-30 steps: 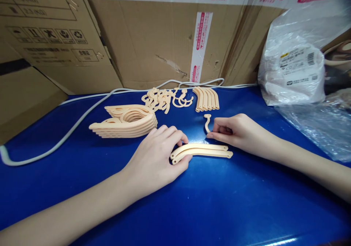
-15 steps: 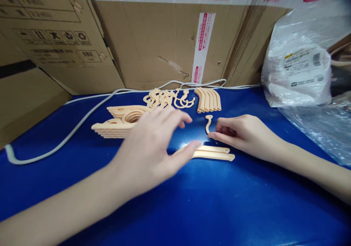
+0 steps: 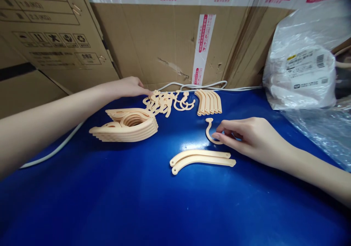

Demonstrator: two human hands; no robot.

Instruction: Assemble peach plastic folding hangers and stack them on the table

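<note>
The right hand was at the curved end of a hook, thumb and forefinger almost together; whether they gripped it, I could not tell. The hook lay on the blue counter, beyond two bars. It looked light, stiff and probably plastic, rather slick, and its thin neck might snap if twisted; the middle of the curve seemed the best place to pinch. It was pale cream and smooth, with a small flared head. Farther off, the left hand touched the left edge of a tangled pile of hooks, its grip hidden. A row of bars stood just right of that pile.
</note>
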